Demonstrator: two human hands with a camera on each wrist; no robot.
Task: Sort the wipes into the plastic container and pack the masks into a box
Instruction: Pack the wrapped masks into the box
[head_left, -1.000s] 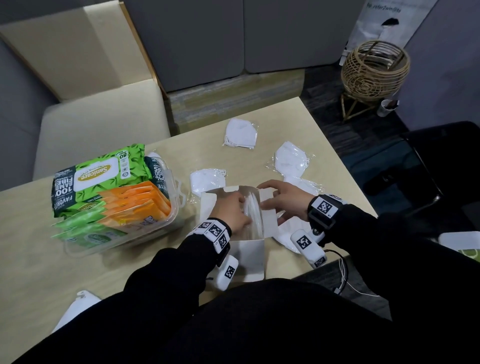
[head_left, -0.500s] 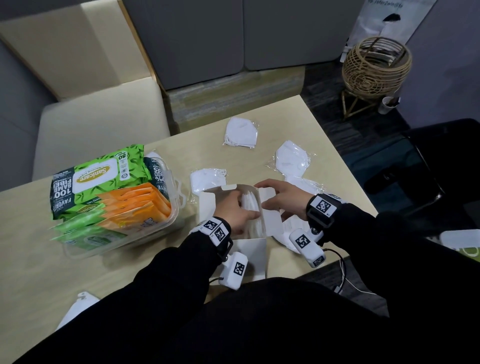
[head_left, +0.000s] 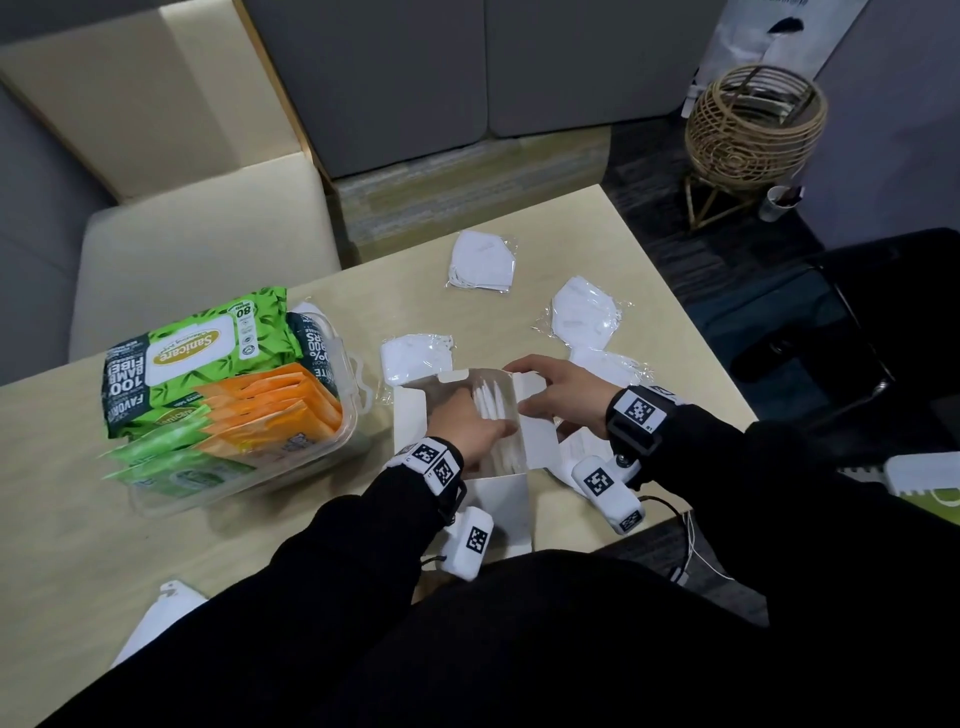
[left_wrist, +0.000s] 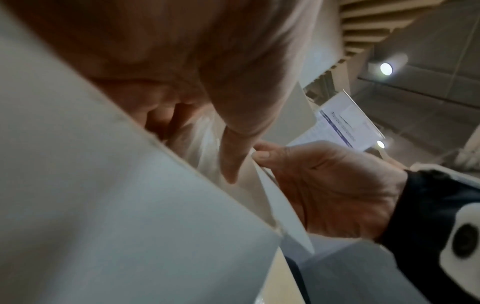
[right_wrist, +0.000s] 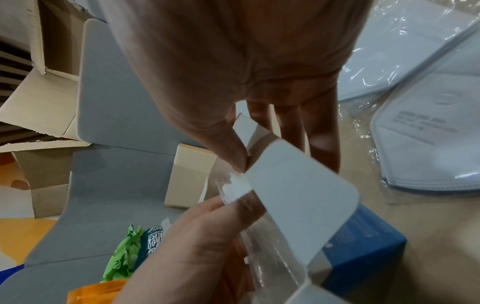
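Note:
A white cardboard box (head_left: 504, 499) stands open at the table's near edge, with wrapped white masks (head_left: 491, 402) upright inside. My left hand (head_left: 470, 423) reaches into it, its fingers (right_wrist: 233, 203) pinching the masks' clear wrap. At the box's right side my right hand (head_left: 535, 387) pinches a flap (right_wrist: 298, 195) between thumb (right_wrist: 228, 148) and fingers. Loose wrapped masks lie beyond the box: one far (head_left: 483, 260), one right (head_left: 584, 317), one left (head_left: 415, 356). The clear plastic container (head_left: 358, 374) on the left holds a big green wipes pack (head_left: 197, 353) and orange packs (head_left: 270, 410).
Another wrapped mask (head_left: 161, 613) lies at the table's near left edge. More masks (head_left: 613, 364) sit under my right wrist. A beige bench seat (head_left: 197, 249) is behind the table. A wicker basket (head_left: 753, 130) stands on the floor at the far right.
Both hands have stayed at the box. The left hand has shifted only slightly among the masks, and the right hand has kept its hold on the flap.

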